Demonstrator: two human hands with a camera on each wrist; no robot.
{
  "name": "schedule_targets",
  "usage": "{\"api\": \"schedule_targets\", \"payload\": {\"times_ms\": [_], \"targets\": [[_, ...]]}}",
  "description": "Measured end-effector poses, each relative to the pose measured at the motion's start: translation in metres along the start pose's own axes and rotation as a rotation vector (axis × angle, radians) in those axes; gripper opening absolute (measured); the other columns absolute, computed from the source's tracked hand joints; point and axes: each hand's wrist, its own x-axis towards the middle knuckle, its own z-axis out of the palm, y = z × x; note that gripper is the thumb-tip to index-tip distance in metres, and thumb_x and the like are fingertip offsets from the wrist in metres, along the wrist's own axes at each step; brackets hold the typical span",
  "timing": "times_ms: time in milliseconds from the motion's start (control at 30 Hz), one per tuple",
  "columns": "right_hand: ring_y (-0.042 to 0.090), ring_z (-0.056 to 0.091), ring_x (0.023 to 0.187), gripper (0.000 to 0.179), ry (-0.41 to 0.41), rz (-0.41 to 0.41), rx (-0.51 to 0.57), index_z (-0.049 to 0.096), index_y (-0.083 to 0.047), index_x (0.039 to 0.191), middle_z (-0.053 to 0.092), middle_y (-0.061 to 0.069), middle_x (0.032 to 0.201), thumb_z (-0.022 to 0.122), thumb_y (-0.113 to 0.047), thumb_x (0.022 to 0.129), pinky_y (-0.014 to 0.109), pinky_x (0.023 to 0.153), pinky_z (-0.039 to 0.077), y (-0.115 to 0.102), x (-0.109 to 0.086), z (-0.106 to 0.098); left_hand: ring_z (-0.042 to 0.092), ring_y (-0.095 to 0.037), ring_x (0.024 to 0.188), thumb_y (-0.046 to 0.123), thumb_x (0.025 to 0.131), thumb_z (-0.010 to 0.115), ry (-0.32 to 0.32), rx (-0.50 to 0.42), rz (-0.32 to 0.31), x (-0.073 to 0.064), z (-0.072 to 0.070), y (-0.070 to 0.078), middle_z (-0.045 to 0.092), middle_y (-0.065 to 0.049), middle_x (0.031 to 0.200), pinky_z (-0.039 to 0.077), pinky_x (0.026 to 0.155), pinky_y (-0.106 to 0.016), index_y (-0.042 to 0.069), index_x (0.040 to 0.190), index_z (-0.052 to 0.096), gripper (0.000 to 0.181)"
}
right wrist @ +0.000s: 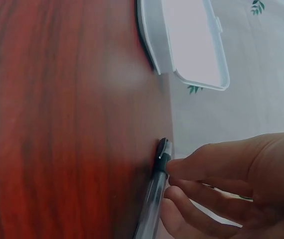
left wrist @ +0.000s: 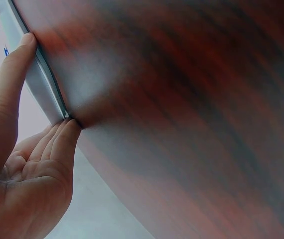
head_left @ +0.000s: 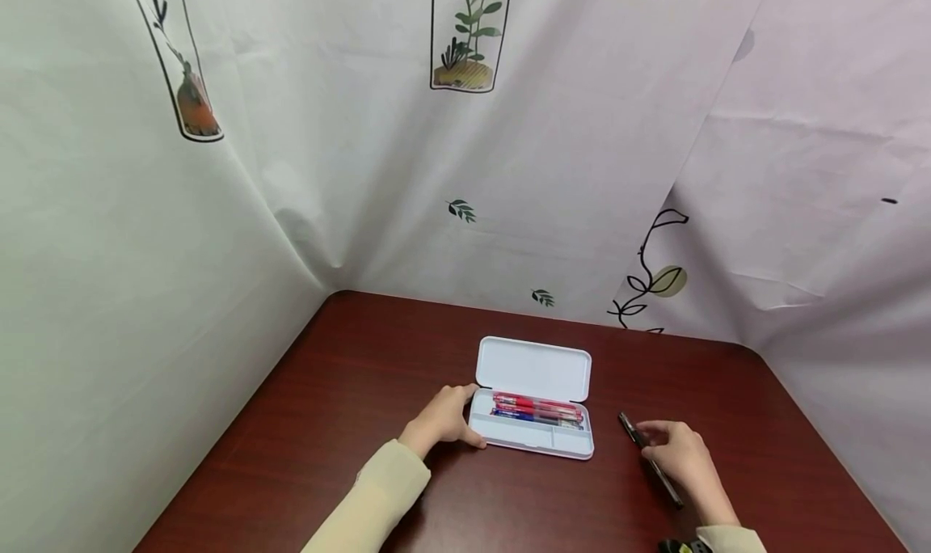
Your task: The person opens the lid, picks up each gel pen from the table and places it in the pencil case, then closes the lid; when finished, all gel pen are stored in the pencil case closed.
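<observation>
A white pencil case [head_left: 509,433] lies with its lid [head_left: 534,367] raised toward the wall. Red pens [head_left: 538,406] and a blue pen [head_left: 520,415] lie in its back compartment. My left hand [head_left: 444,420] spans the case's left end, thumb on the front edge and fingers at the back; the left wrist view shows its thumb [left wrist: 25,50] against the side wall. To the right of the case, my right hand [head_left: 680,453] pinches a black pen [head_left: 663,482] near its capped end. The cap [right wrist: 162,154] shows beside the thumb tip in the right wrist view.
The dark red wooden table [head_left: 364,351] is bordered by white patterned cloth [head_left: 407,173] at the back and both sides. A dark object [head_left: 676,546] sits by the right cuff at the bottom edge. The case's front compartments are bare.
</observation>
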Motion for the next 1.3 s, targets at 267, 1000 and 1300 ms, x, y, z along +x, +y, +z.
{"api": "schedule_targets", "payload": {"times_ms": [267, 1000, 1300], "targets": [[0.019, 0.064, 0.08, 0.035, 0.001, 0.036, -0.013, 0.072, -0.003, 0.109, 0.073, 0.009, 0.093, 0.073, -0.007, 0.074, 0.035, 0.065, 0.045, 0.0043, -0.0018, 0.0014, 0.062, -0.025, 0.096, 0.031, 0.057, 0.096, 0.002, 0.004, 0.009, -0.0009, -0.0011, 0.001, 0.068, -0.015, 0.113, 0.052, 0.091, -0.041, -0.001, 0.125, 0.06, 0.083], [0.017, 0.06, 0.072, 0.026, 0.097, -0.006, -0.058, 0.075, -0.006, 0.094, 0.07, -0.001, 0.078, 0.072, -0.008, 0.068, 0.045, 0.067, 0.043, 0.0, -0.0051, 0.0065, 0.062, -0.025, 0.1, 0.032, 0.058, 0.095, 0.001, -0.006, -0.008, -0.0019, -0.0008, -0.0005, 0.067, -0.016, 0.118, 0.051, 0.094, -0.042, -0.002, 0.129, 0.058, 0.088], [0.013, 0.057, 0.073, 0.025, 0.092, 0.068, 0.025, 0.075, -0.008, 0.099, 0.071, -0.002, 0.082, 0.07, -0.011, 0.075, 0.034, 0.064, 0.04, 0.002, -0.0095, 0.0031, 0.061, -0.025, 0.096, 0.031, 0.058, 0.095, 0.001, -0.003, 0.005, -0.003, 0.0006, 0.0003, 0.068, -0.014, 0.113, 0.051, 0.091, -0.041, -0.001, 0.126, 0.059, 0.084]]}}
